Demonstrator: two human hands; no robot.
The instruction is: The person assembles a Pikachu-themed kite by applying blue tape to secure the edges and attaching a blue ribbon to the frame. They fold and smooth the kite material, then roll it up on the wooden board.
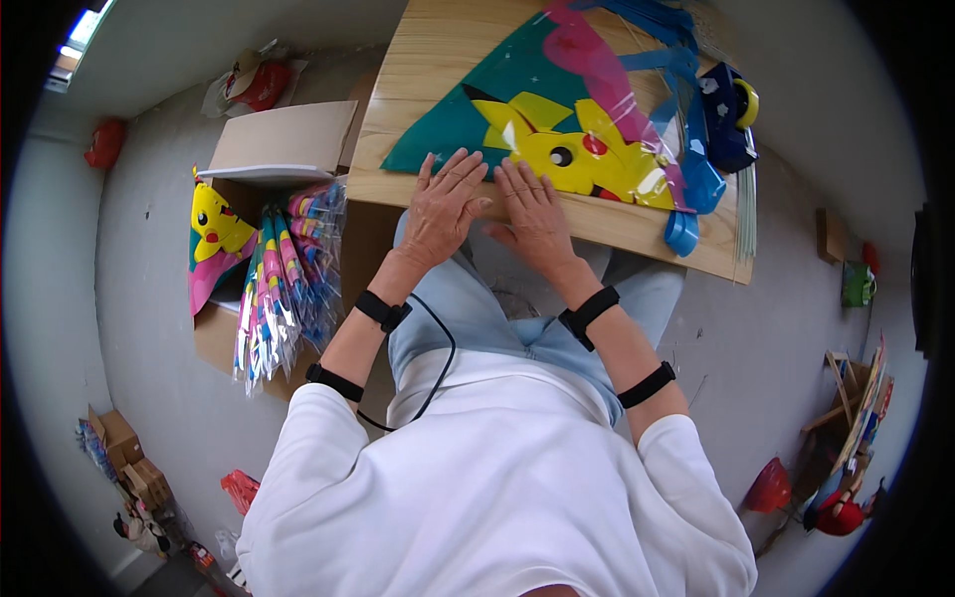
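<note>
Flat fingers on a glossy printed sheet

From my end, the wooden tabletop (423,60) is the biggest thing in reach. On it lies the triangular sheet (557,124), teal and pink with a yellow cartoon figure, its lower hem just in from the near edge and one point toward the near left corner. I judge it feather-light, limp and rather slick, easy to crease; I'd take it by the hem, one hand near each end, with soft pinches.

Off the tabletop's left edge I have an open carton (221,340), holding a bunch of long, slim packages (281,259) in clear wrap, their tops fanned out. Another yellow-figure sheet (216,227) drapes at its left side; whether it is packed with the rest I can't tell.

The left hand (445,207) and right hand (537,214) lie side by side at the hem, fingers straight and released, tips resting on the film with nothing pinched.

Smaller still, toward the right edge, sit blue ribbons (704,182) and a dark blue dispenser (724,124) with a yellow roll (748,102).
</note>
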